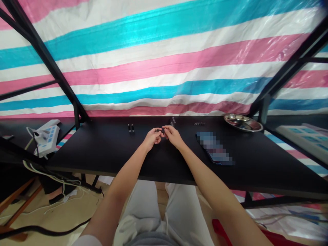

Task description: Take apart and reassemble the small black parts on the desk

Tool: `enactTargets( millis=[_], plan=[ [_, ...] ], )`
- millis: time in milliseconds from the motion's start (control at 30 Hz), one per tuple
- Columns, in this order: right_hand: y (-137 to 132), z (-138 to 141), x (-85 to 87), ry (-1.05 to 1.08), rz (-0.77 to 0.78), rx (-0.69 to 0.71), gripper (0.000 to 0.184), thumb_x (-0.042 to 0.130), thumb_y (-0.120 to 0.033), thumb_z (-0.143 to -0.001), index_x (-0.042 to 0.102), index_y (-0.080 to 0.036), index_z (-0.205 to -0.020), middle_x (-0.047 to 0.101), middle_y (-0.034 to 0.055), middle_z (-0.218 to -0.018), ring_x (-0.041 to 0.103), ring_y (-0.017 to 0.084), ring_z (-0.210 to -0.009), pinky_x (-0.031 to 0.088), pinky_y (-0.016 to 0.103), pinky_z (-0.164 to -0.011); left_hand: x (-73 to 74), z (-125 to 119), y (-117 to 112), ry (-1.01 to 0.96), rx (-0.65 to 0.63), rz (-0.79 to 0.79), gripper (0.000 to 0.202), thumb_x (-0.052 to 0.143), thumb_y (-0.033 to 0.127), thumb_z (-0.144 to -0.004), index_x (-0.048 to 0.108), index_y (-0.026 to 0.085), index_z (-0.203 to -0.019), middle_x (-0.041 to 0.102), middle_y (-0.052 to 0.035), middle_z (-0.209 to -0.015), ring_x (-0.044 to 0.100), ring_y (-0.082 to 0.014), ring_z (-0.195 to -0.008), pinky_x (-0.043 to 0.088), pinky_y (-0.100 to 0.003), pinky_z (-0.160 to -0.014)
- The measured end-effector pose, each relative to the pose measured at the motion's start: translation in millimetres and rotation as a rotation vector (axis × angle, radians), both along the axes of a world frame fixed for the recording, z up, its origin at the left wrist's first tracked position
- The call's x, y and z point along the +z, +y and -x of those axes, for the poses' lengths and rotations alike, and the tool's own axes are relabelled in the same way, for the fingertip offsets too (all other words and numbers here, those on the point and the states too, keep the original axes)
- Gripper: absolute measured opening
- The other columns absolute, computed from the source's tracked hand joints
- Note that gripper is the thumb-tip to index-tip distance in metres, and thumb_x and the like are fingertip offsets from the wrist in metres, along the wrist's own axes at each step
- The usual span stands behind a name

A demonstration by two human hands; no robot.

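Observation:
Over the middle of the black table, my two hands meet with the fingertips nearly touching. My left hand (153,137) is closed, its thumb and fingers pinching a small dark piece (159,131) whose kind is too small to tell. My right hand (173,135) is closed too, thumb and index finger pinched at the same spot; what lies between them is hidden. Just behind the right hand is a small cluster of shiny round-ended pieces (173,121). Two short black cylinders (131,128) with pale ends lie to the left of my hands.
A row of tiny metallic pieces (199,123) lies at the back right, near a shiny round metal dish (243,123). A flat blurred-out item (214,149) lies right of my hands on the black table (102,150). A power strip (50,138) stands at left. Black frame posts flank the table.

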State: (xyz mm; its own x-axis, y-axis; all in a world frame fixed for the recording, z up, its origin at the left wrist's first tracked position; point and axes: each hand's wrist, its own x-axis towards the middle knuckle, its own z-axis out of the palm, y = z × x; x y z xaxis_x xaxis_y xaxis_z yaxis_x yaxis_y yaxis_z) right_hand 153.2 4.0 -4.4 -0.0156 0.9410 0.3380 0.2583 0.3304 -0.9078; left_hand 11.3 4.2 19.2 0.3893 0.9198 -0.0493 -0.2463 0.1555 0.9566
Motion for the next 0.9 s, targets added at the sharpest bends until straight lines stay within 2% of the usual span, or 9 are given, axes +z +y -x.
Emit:
enactTargets(
  millis=[100,267,400,533,633,733,800,900],
  plan=[
    [1.3,0.5,-0.4,0.022,0.028,-0.004,0.044,0.044,-0.057,-0.077,0.056,-0.018,-0.095,0.049,-0.0034,-0.056,0.046,0.011,-0.05,0.04,0.027,-0.053,-0.2,0.6,-0.4,0.054,0.014,-0.067,0.023,0.059,0.03,-0.076,0.051,0.015,-0.092,0.057,0.0021,-0.062,0.042,-0.004,-0.035,0.02,-0.016,-0.035],
    [-0.5,0.4,1.6,0.026,0.039,-0.018,0.047,0.043,-0.06,-0.076,0.055,-0.017,-0.094,0.045,-0.0046,-0.054,0.043,0.01,-0.05,0.037,0.026,-0.051,-1.4,1.5,0.4,0.224,0.165,-0.136,0.026,0.061,0.038,-0.074,0.055,0.014,-0.082,0.056,0.0021,-0.059,0.041,-0.0026,-0.035,0.024,-0.016,-0.037],
    [-1.7,0.8,2.7,0.035,0.04,-0.028,0.048,0.044,-0.06,-0.076,0.056,-0.017,-0.093,0.045,-0.0048,-0.054,0.042,0.009,-0.049,0.037,0.025,-0.051,-3.0,2.6,3.5,0.229,0.292,-0.137,0.032,0.062,0.046,-0.072,0.052,0.015,-0.071,0.055,0.0031,-0.054,0.039,-0.0024,-0.035,0.025,-0.016,-0.038],
    [-1.0,0.2,2.5,0.016,0.02,-0.016,0.046,0.044,-0.058,-0.078,0.057,-0.016,-0.092,0.048,-0.004,-0.057,0.042,0.009,-0.049,0.039,0.025,-0.052,-3.6,3.7,6.9,0.191,0.407,-0.142,0.032,0.061,0.046,-0.072,0.05,0.015,-0.069,0.053,0.0043,-0.053,0.037,-0.0026,-0.034,0.025,-0.017,-0.037],
    [-0.5,-0.5,1.4,-0.041,0.027,0.011,0.042,0.047,-0.054,-0.077,0.059,-0.015,-0.09,0.054,-0.0012,-0.063,0.045,0.009,-0.051,0.042,0.026,-0.054,-2.3,4.8,7.6,0.159,0.471,-0.146,0.032,0.062,0.045,-0.072,0.05,0.015,-0.07,0.054,0.004,-0.054,0.037,-0.0024,-0.034,0.026,-0.017,-0.037],
    [-1.2,-1.6,0.3,-0.13,0.012,0.024,0.034,0.052,-0.046,-0.077,0.061,-0.016,-0.088,0.06,0.0027,-0.073,0.052,0.012,-0.061,0.045,0.028,-0.063,-0.9,6.0,7.3,0.142,0.508,-0.138,0.033,0.064,0.044,-0.07,0.05,0.015,-0.074,0.057,0.0024,-0.059,0.037,-0.0022,-0.035,0.028,-0.017,-0.038],
    [-2.0,-2.9,0.1,-0.23,-0.038,0.011,0.027,0.054,-0.04,-0.077,0.063,-0.017,-0.086,0.061,0.004,-0.078,0.053,0.013,-0.067,0.046,0.03,-0.069,-1.1,6.8,7.4,0.142,0.513,-0.137,0.033,0.065,0.043,-0.069,0.052,0.014,-0.076,0.06,0.0009,-0.063,0.038,-0.002,-0.037,0.029,-0.017,-0.038],
    [-2.4,-5.3,0.2,-0.383,-0.105,0.002,0.019,0.054,-0.033,-0.077,0.065,-0.018,-0.083,0.058,0.0041,-0.078,0.051,0.013,-0.066,0.045,0.031,-0.069,-3.6,7.0,8.4,0.146,0.492,-0.172,0.031,0.068,0.039,-0.066,0.056,0.014,-0.08,0.061,0.0,-0.068,0.04,-0.0018,-0.038,0.03,-0.017,-0.039]
  ],
)
